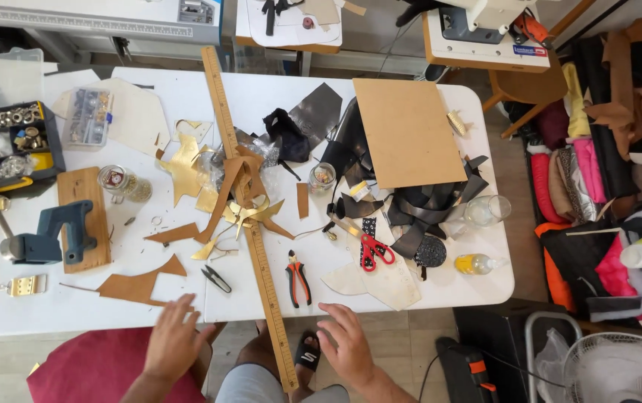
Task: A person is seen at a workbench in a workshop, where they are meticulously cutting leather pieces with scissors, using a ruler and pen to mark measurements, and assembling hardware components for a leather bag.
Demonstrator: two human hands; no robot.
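Both hands empty at the table's near edge, cut scraps spread beyond.

Left hand [174, 343] and right hand [348, 345] lie open, fingers spread, holding nothing, either side of the long ruler [250, 216]. Pliers [298, 279] and red scissors [372, 251] lie untouched just beyond; brown and gold leather pieces [235, 195] are already cut, none assembled; brown board [408, 133] farther back.

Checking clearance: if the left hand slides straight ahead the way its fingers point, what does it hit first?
Most likely the brown leather scrap, just ahead of the left hand at the white table edge; the small black clip lies slightly right.
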